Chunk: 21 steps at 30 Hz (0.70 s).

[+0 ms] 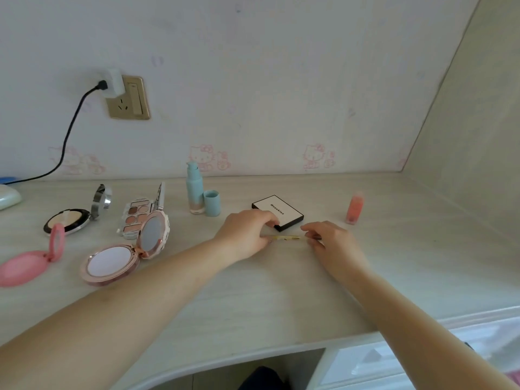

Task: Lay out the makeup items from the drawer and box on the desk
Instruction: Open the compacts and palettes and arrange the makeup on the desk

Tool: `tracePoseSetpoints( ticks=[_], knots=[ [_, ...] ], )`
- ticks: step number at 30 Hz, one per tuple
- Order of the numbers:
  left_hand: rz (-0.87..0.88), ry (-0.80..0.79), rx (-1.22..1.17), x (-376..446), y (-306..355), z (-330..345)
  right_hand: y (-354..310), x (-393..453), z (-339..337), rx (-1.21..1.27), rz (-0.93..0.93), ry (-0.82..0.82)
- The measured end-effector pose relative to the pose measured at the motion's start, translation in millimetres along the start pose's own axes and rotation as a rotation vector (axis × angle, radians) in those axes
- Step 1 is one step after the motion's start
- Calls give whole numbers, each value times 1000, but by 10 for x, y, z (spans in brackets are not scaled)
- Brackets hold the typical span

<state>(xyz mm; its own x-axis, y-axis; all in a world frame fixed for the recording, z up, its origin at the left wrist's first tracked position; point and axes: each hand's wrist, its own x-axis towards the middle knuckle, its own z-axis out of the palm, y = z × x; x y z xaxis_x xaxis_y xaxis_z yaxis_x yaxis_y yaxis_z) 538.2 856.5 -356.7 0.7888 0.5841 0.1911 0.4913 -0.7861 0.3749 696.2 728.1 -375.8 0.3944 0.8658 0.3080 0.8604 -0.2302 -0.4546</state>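
Status: layout looks well along, judging by what already sits on the desk (281, 291).

Placed so far, read as clock directions from the hands at centre:
- pink compact (26, 261), open, at 9 o'clock, far out by the left edge
- rose-gold mirror compact (123, 249), open, at 9 o'clock, nearer in
- silver powder compact (70, 216), open, at 10 o'clock
- eyeshadow palette (139, 216), open, at 10 o'clock, just behind the rose-gold one
- blue pump bottle (195, 190) with its cap (211, 202) off and standing just beside it, at 11 o'clock
- black-and-white box (278, 211), flat, at 12 o'clock, just beyond the fingers
- small orange bottle (354, 208), upright, at 2 o'clock

In hand: a thin yellow pencil (287, 238) (liner of some sort, label too small to read). It lies level at the desktop; I cannot tell if it touches. Left hand (247, 235) has its fingers curled and pinched on one end, right hand (332, 243) has its fingertips clamped on the other. Looks like pulling the cap off or setting it down.

Left: this pencil, plus whatever remains in the drawer, only partly visible at 5 o'clock (contents not visible).
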Motion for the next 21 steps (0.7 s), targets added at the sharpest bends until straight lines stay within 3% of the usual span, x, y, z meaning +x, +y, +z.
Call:
tracePoseSetpoints(
  ticks=[6,10,13,21],
  knots=[
    [95,45,15,-219,-46,-349,-170,-128,-121,193,-149,191],
    [150,107,24,-436,-76,-528,-395,-145,-117,-111,-398,263],
    [186,109,73,-591,-93,-562,-663,-158,-59,-228,-525,267],
    [174,203,-17,-1015,-216,-683,-1110,-191,-8,-91,-604,236]
  ],
)
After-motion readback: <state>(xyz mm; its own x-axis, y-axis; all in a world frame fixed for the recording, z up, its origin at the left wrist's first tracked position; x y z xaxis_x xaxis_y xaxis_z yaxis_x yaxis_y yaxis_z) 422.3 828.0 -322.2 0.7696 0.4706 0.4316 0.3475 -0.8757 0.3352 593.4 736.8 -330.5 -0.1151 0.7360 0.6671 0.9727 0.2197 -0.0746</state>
